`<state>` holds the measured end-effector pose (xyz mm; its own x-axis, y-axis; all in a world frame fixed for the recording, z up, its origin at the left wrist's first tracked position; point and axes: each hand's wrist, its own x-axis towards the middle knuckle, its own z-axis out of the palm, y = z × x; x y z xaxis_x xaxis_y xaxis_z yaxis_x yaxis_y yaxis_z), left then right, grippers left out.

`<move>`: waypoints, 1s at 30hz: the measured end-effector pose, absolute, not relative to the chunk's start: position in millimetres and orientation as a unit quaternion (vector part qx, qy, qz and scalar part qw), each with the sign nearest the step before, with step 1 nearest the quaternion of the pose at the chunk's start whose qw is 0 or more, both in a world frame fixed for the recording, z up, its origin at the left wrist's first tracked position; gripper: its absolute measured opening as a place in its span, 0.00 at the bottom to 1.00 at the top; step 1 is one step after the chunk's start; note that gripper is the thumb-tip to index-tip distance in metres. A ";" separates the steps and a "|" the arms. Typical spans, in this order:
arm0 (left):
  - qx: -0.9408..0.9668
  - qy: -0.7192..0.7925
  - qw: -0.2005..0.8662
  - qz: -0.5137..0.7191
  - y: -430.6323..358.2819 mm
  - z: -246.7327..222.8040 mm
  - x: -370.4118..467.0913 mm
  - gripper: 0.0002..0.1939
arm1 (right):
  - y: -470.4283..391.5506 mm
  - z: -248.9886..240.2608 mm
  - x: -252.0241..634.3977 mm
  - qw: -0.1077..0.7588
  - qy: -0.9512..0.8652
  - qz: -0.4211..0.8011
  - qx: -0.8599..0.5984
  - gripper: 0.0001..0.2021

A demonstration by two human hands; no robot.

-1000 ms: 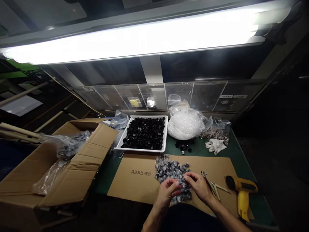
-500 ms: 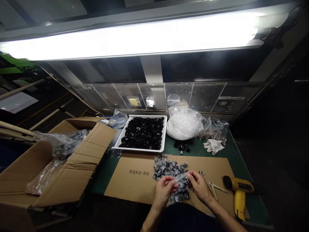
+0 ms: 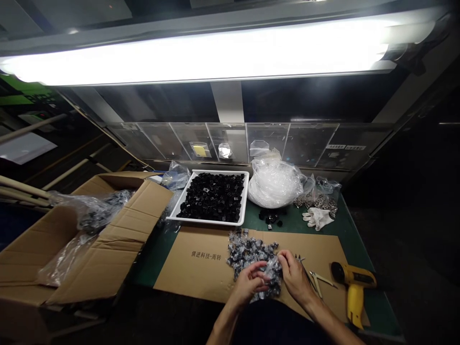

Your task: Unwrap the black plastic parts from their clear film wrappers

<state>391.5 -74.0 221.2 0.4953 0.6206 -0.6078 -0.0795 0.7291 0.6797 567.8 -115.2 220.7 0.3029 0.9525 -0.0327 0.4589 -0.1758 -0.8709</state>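
A heap of small black parts in clear plastic wrapping (image 3: pixel 247 251) lies on a flat cardboard sheet (image 3: pixel 179 273). Over its near side, my left hand (image 3: pixel 249 282) has loosely curled fingers that stand apart, with nothing plainly gripped in them. Just to the right, my right hand (image 3: pixel 294 278) pinches a crinkled clear plastic bag (image 3: pixel 272 265) between thumb and fingers. What the bag contains is too small to make out. Tweezers (image 3: pixel 298 258) and a white caliper-like tool (image 3: pixel 323 279) lie right of my right hand.
Behind the cardboard stands a white tray (image 3: pixel 245 201) of black parts, beside a large bag of white material (image 3: pixel 275 184). White gloves (image 3: pixel 318 218) and a yellow heat gun (image 3: pixel 355 292) lie at right. An open carton (image 3: pixel 118 244) stands left; a lit tube (image 3: pixel 215 52) hangs overhead.
My left fingers have come off the plastic and spread apart. My right hand still pinches the plastic, which now hangs lower and more bunched. The view has shifted slightly.
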 end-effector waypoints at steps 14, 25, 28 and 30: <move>0.075 0.363 0.899 0.233 -96.0 179.1 410.8 0.16 | -144.1 232.1 556.0 0.291 -0.639 0.336 -0.627 0.15; -0.009 0.374 0.907 0.193 -83.3 153.4 411.1 0.15 | -140.0 239.4 543.1 0.316 -0.629 0.349 -0.619 0.08; -0.043 0.369 0.909 0.188 -80.4 147.7 414.1 0.14 | -136.7 241.9 539.7 0.329 -0.607 0.354 -0.631 0.08; -0.053 0.371 0.907 0.192 -79.6 144.6 414.9 0.14 | -134.2 240.7 538.5 0.337 -0.589 0.364 -0.638 0.07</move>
